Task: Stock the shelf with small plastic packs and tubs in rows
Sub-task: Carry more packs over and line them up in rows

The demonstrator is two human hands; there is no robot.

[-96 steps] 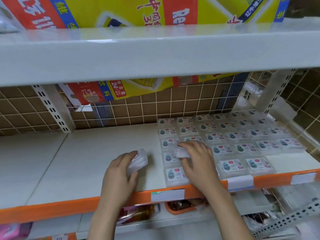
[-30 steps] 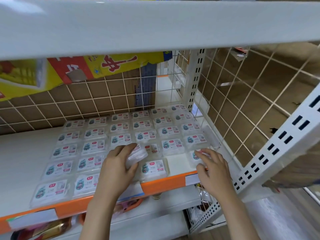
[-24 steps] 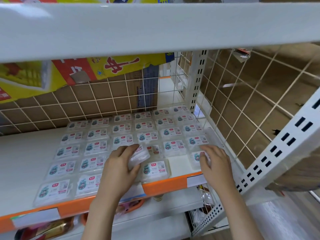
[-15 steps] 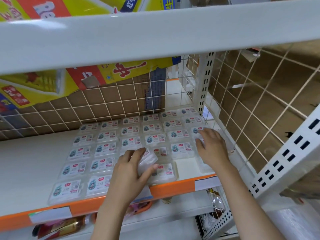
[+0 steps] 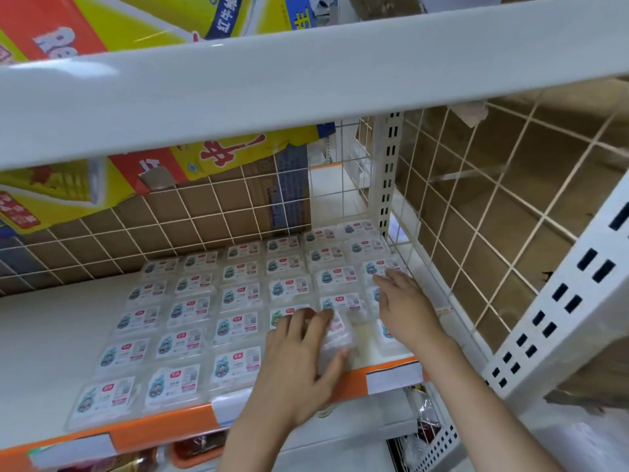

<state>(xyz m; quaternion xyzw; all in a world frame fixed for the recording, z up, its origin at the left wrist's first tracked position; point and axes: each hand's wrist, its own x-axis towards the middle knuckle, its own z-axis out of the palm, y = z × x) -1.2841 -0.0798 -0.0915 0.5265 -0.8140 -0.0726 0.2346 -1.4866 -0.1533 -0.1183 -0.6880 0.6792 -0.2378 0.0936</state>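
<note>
So the person is standing at a white shelf [image 5: 44, 335] with an orange front strip [image 5: 163, 425], and the right part of it is already covered in small clear plastic packs [image 5: 190, 310] laid flat in neat rows running from the near edge back to the wire grid [image 5: 204, 212] at the far side. Each pack has a white label with a little teal cartoon and a red mark, though the print is too small to read. The left hand [image 5: 299, 366] is down near the front edge, fingers and thumb curled round one loose pack [image 5: 335, 338], which sits tilted in the grip right over a bare patch of shelf between the stocked rows and the rightmost column. The right hand [image 5: 405, 306] is a bit farther in and to the right, fingers stretched out flat and relaxed, resting on the packs in the rightmost column just beside the side grid; it isn't gripping anything. One pack [image 5: 388, 335] lies partly under the right wrist at the near right corner. A white price tag [image 5: 393, 378] is stuck on the orange strip just below the hands, and another one [image 5: 73, 451] sits far to the left. The left half of the shelf is plain white. Above is another white shelf board [image 5: 306, 69], and behind the grid hangs a yellow and red cardboard box [image 5: 102, 178] with Chinese characters. Below, on the lower shelf, there are some blurry dark and orange packets [image 5: 200, 444].
</note>
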